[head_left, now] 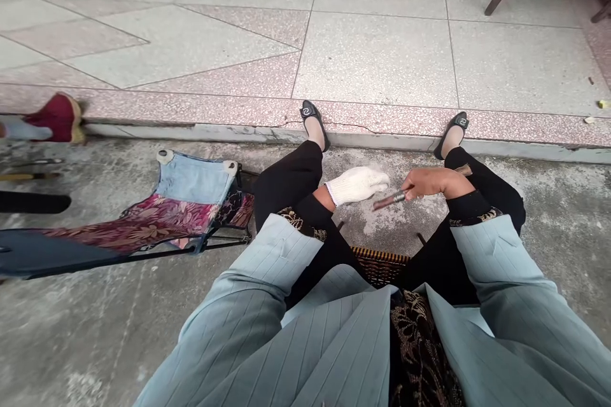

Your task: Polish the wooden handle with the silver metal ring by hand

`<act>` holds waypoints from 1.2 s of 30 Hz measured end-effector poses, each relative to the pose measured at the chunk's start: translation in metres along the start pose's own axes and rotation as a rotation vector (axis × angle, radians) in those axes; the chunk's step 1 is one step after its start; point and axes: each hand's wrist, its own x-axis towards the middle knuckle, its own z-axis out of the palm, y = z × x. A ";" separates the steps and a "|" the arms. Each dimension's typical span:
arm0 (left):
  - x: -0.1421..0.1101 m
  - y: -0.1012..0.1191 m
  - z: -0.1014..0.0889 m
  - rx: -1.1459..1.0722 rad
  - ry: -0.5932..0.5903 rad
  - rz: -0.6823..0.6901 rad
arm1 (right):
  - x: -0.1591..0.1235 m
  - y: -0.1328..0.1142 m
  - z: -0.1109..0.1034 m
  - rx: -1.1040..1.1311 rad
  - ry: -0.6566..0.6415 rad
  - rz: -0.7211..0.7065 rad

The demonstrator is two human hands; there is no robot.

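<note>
Grips a slim brown tool (389, 201) in the bare right hand (426, 182), in front of the body, above the concrete ground (229, 331) between the spread knees. Wraps the right fingers (411, 186) closed around it, leaving its grey-banded end out toward the left hand (356, 186). Wears a white knitted glove there and curls the gloved fingers inward, just beside the tool's tip; cannot tell of anything pinched inside. Shows a small brown piece (463, 170) beside the right wrist; cannot tell if joined to the tool. Has a woven wicker edge (380, 262) between the thighs, and places both black shoes (321, 130) at the edge of the tiled step (377, 57). Has a folding chair (172, 219) with floral fabric near the left knee, and another person's red shoe (60, 117) farther left.
</note>
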 end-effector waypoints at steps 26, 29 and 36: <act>-0.006 0.005 -0.001 -0.230 0.097 0.023 | 0.007 0.028 0.000 0.023 0.342 0.199; -0.005 -0.007 -0.002 -0.174 0.180 -0.052 | 0.000 0.023 0.000 0.162 -0.146 -0.093; 0.000 -0.003 0.003 -0.291 0.189 -0.051 | -0.037 0.020 -0.005 0.793 0.558 -0.441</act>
